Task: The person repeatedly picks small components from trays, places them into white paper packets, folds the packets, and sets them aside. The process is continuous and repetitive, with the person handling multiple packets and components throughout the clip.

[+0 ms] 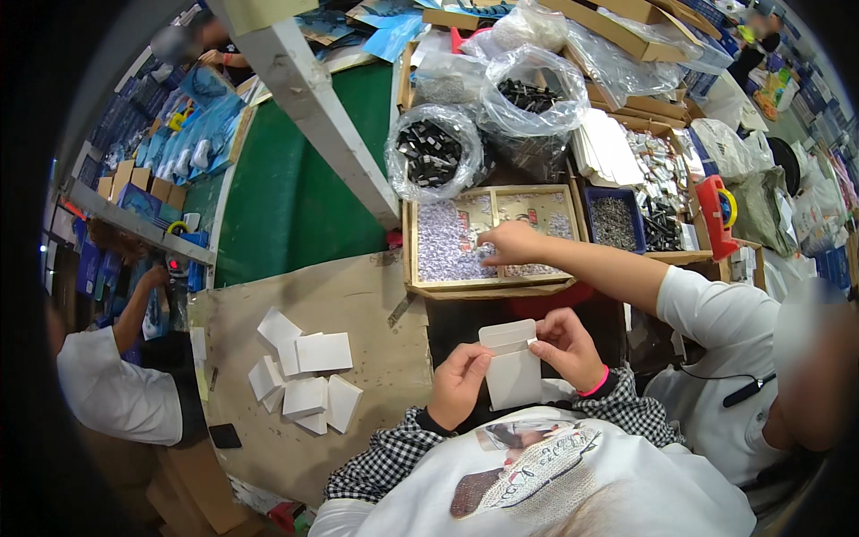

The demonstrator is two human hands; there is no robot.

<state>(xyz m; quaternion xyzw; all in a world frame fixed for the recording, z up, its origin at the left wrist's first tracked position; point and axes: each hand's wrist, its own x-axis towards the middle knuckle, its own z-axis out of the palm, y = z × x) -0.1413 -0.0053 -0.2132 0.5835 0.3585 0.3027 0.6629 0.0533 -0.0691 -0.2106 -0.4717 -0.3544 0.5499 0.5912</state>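
Note:
In front of me a small flat white box (514, 382) stands with its top flap raised. My left hand (458, 387) pinches its left edge between thumb and fingers. The thumb and fingers of my right hand (570, 351) are closed at its upper right corner, by the flap; a small pale spot shows at the fingertips, too small to name. A loose pile of similar white boxes (324, 352) lies on the brown paper-covered table (259, 300) to my left.
A co-worker's arm (608, 268) reaches from the right into a wooden tray (413, 242) of tiny pale pieces. Behind it stand clear bags (436, 152) of black parts. A slanted metal post (313, 107) crosses the green belt (291, 197). A phone (225, 436) lies at the left edge.

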